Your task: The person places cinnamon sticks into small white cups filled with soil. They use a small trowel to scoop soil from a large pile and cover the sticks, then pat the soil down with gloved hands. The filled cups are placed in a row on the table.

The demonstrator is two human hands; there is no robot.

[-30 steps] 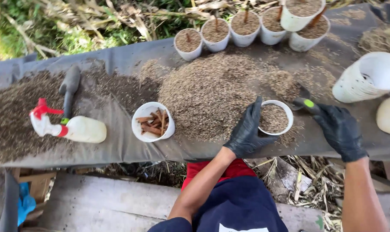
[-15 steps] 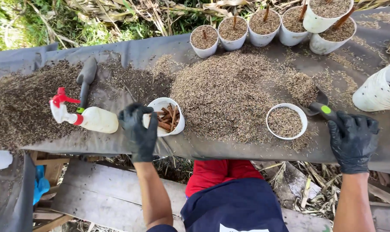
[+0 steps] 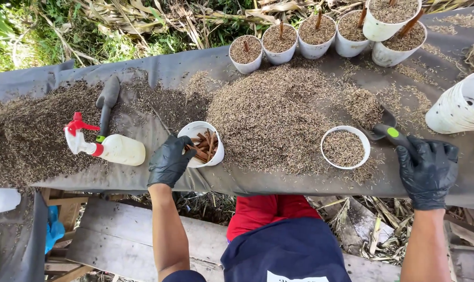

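My left hand [image 3: 169, 161], in a black glove, rests against the near rim of a white cup of brown cuttings [image 3: 203, 143], fingers reaching into it. Whether it grips a cutting is hidden. My right hand [image 3: 428, 169], also gloved, is closed around the green-marked handle of a small trowel [image 3: 389, 128] whose blade lies in the husk. A white cup filled with husk [image 3: 344, 147] stands between my hands, just left of the trowel. Behind both cups a large heap of brown husk [image 3: 279, 112] covers the grey sheet.
A white spray bottle with red trigger [image 3: 109, 146] lies at the left, beside a second dark trowel [image 3: 107, 102]. Several filled white cups with sticks [image 3: 320, 36] line the far edge. Stacked empty white cups [image 3: 461, 107] lie at the right. Dark husk [image 3: 28, 130] spreads at left.
My left hand left the husk-filled cup, swung left, and now reaches into the cup of cuttings. My right hand stays on the trowel handle.
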